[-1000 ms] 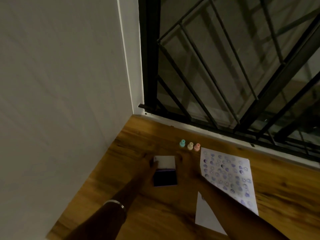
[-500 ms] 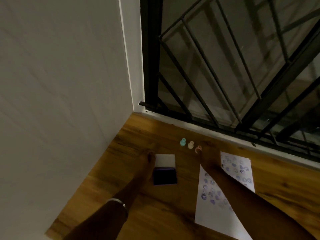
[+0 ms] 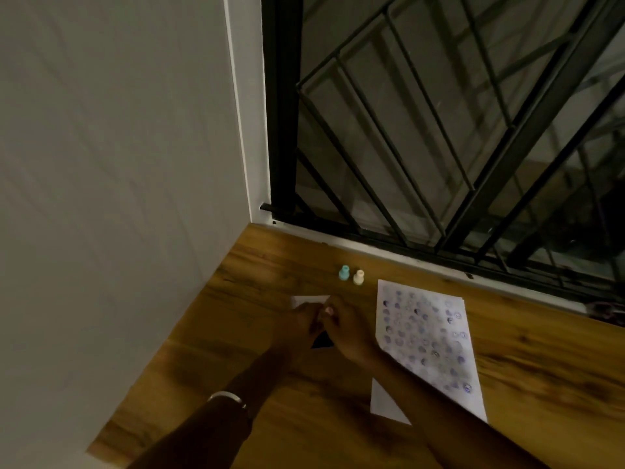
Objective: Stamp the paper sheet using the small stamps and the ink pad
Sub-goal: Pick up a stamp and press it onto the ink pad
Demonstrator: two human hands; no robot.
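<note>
The ink pad (image 3: 321, 341) lies on the wooden table, its white lid (image 3: 306, 299) open toward the window; my hands hide most of it. My left hand (image 3: 297, 328) holds the pad at its left side. My right hand (image 3: 348, 333) is over the pad, fingers closed on a small pink stamp (image 3: 327, 311) of which only the tip shows. A teal stamp (image 3: 344, 274) and a cream stamp (image 3: 358, 277) stand upright behind the pad. The paper sheet (image 3: 426, 333), covered with several purple stamp marks, lies to the right.
A second white sheet (image 3: 384, 404) sticks out from under the stamped one and my right forearm. A white wall (image 3: 118, 198) borders the table (image 3: 270, 265) on the left. A window with black metal bars (image 3: 439, 147) runs along the far edge.
My right hand took the pink stamp from the row behind the pad and moved left over the ink pad. The left hand stayed at the pad. The camera shifted a little.
</note>
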